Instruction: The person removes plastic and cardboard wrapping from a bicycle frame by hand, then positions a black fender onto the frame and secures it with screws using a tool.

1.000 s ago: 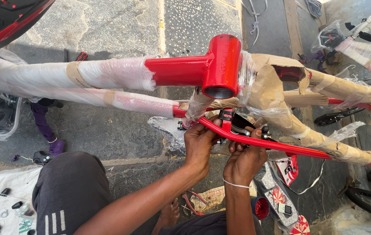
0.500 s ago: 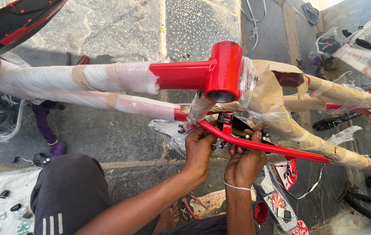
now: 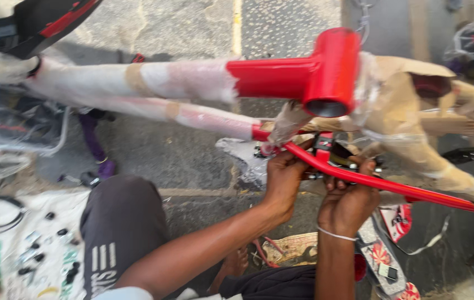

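Both hands (image 3: 317,186) hide blurred brake part (image 3: 337,155).

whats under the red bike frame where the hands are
Under the red frame tube: grey pavement, crumpled clear plastic and a patterned part. The left hand and right hand cover the black fitting's underside.

White printed sack (image 3: 3,261), bottom left

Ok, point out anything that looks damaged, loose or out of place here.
Nothing looks damaged. The red bike frame is partly wrapped in plastic and cardboard, torn back near the head tube. Small bolts lie scattered on a white sack.
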